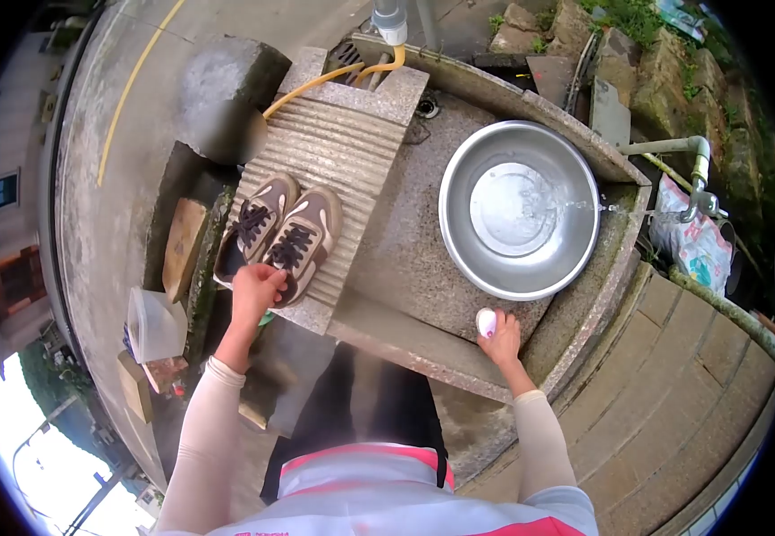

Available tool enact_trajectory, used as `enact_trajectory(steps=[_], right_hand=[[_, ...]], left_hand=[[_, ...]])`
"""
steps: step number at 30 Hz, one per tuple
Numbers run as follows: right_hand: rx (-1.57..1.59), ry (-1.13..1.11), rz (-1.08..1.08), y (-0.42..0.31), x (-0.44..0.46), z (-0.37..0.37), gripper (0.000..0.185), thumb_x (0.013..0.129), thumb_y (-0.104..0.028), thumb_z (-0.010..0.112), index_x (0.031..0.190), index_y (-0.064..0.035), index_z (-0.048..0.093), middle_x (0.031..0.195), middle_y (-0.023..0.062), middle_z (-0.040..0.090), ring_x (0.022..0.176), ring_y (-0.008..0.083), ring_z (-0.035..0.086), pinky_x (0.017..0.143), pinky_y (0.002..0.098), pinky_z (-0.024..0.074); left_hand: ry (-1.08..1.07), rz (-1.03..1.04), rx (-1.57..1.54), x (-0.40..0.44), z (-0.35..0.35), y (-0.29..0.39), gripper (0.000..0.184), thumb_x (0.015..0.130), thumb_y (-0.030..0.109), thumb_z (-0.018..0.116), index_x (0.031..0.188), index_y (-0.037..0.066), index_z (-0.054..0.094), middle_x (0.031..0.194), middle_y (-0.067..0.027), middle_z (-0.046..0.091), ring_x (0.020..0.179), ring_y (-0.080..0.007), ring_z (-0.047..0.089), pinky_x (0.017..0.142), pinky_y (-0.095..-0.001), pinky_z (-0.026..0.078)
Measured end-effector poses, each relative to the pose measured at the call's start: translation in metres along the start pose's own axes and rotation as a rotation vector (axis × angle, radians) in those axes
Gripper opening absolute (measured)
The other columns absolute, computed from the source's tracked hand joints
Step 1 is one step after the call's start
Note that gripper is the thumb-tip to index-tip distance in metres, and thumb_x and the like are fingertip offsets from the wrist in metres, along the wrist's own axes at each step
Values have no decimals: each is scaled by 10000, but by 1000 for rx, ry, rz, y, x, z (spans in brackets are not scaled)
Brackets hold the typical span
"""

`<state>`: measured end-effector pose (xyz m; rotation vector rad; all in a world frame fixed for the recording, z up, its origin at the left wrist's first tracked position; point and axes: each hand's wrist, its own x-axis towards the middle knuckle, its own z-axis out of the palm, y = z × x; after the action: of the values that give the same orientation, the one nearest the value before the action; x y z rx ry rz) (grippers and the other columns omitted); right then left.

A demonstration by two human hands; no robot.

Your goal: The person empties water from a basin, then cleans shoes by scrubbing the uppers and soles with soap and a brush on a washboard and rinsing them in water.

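Note:
A pair of brown-and-beige sneakers with dark laces rests side by side on the ridged stone washboard, with their openings toward me. My left hand is closed in a pinch at the tongue of the right-hand sneaker. My right hand is closed around a small white oval object with a pink mark; its kind is unclear. That hand is over the stone sink floor, just below a metal basin. Water runs into this basin.
A running tap on a pipe sticks out over the sink's right wall. A yellow hose crosses the washboard's far end. Stone blocks and a clear plastic container stand at the left. A printed bag lies behind the tap.

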<state>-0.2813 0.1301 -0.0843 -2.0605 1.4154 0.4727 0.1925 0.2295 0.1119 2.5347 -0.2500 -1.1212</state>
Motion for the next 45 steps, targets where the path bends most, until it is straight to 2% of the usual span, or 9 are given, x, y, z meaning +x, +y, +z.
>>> enact_trajectory(steps=[4, 9, 12, 16, 21, 30, 36, 40, 45], right_hand=[[285, 125, -258, -41, -19, -34, 745, 617, -220, 779, 1278, -70, 471, 1087, 200, 497, 1017, 388, 497, 880, 465, 436], [419, 415, -298, -82, 28, -95, 772, 654, -181, 756, 1341, -58, 425, 1098, 203, 477, 1033, 384, 492, 881, 450, 435], [367, 479, -140, -41, 103, -99, 850, 685, -214, 744, 1417, -54, 343, 1116, 218, 485, 1048, 388, 506, 884, 464, 439], [129, 293, 217, 4, 186, -129, 884, 719, -316, 722, 1468, -153, 281, 1111, 227, 509, 1027, 410, 534, 897, 473, 445], [-230, 426, 481, 10, 229, -78, 827, 732, -336, 709, 1452, -225, 317, 1091, 222, 505, 959, 388, 533, 821, 465, 459], [1430, -154, -231, -163, 166, -136, 722, 809, -102, 668, 1454, -79, 344, 1203, 77, 526, 1036, 164, 527, 885, 280, 430], [740, 332, -695, -304, 136, -137, 621, 774, -302, 739, 1334, -121, 541, 1172, 141, 507, 1065, 301, 494, 913, 372, 443], [512, 304, -603, -325, 134, -132, 546, 773, -390, 716, 1264, -174, 609, 1171, 122, 536, 1060, 320, 504, 907, 403, 445], [456, 216, -609, -330, 163, -159, 530, 729, -434, 738, 1219, -254, 649, 1134, 118, 556, 1053, 313, 517, 903, 390, 446]], left_hand=[[-18, 173, 226, 6, -25, 52, 220, 843, 169, 675, 826, -50, 671, 658, -75, 672, 510, -127, 609, 507, -276, 490], [392, 486, -303, 27, -29, 49, 482, 908, 244, 659, 1265, -38, 501, 1186, -130, 590, 929, -140, 625, 745, -258, 512], [184, 276, -234, -12, -1, -20, 252, 885, 163, 658, 1048, -29, 640, 961, -60, 639, 872, -134, 613, 801, -259, 489], [122, 202, -89, -30, 27, -57, 547, 810, 130, 742, 1234, -113, 495, 1192, -177, 566, 1115, -235, 581, 965, -309, 452], [-114, -146, -525, 16, 22, -28, 370, 756, 91, 787, 1043, -22, 583, 893, -54, 632, 805, -135, 581, 734, -256, 458], [-198, -563, -1514, 20, 47, 11, 151, 790, -20, 674, 836, 98, 591, 762, 14, 584, 657, -128, 489, 602, -294, 389], [-323, -55, -1140, 10, 88, 35, 255, 801, -38, 659, 1039, 41, 613, 951, -33, 649, 835, -142, 596, 736, -281, 456], [-503, 284, 261, 24, 71, 52, 658, 685, 190, 852, 1209, -51, 536, 975, -71, 632, 847, -137, 577, 789, -275, 474], [-462, 671, 242, 45, 59, 56, 669, 725, 287, 813, 1235, -41, 530, 1029, -193, 660, 909, -261, 617, 822, -378, 479]])
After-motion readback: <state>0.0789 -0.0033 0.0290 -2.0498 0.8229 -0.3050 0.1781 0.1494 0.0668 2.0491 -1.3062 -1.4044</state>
